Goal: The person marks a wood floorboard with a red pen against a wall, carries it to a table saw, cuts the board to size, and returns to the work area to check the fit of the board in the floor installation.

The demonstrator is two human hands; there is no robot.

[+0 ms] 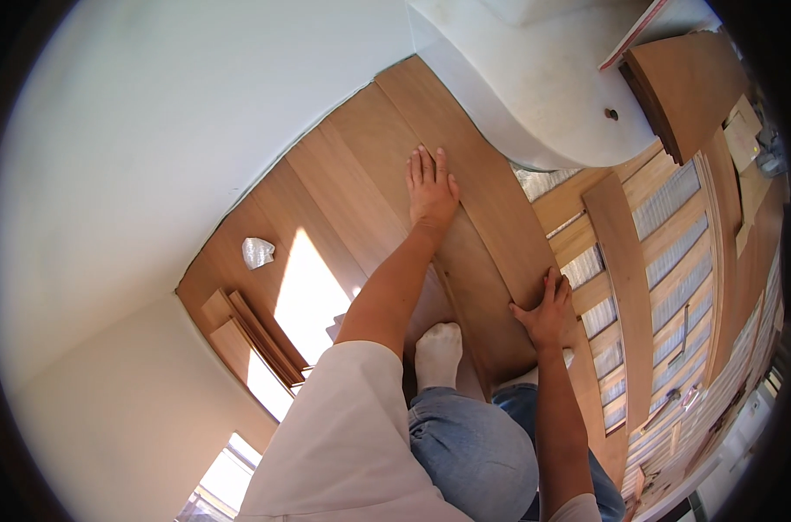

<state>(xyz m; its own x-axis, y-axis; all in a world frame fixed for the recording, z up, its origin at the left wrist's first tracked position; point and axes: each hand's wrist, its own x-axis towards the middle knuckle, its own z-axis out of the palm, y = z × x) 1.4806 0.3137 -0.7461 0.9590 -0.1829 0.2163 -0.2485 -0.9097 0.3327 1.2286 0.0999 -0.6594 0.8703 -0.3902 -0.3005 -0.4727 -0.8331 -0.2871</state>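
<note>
My left hand lies flat on the brown wooden floorboards, fingers stretched out toward the far wall, close to a seam. Nearer to me and to the right, my right hand rests with thumb and fingers spread at the right edge of the outermost floorboard. Neither hand has anything enclosed in it. That board runs from the far wall toward my knees, alongside the laid boards on its left. Its near end is partly hidden by my right arm and leg. My foot in a white sock is between my arms.
Right of the boards are open wooden joists with silvery sheeting between them and a loose plank across them. A board stack stands far right near the curved white wall. At left are a crumpled silvery piece and short board pieces.
</note>
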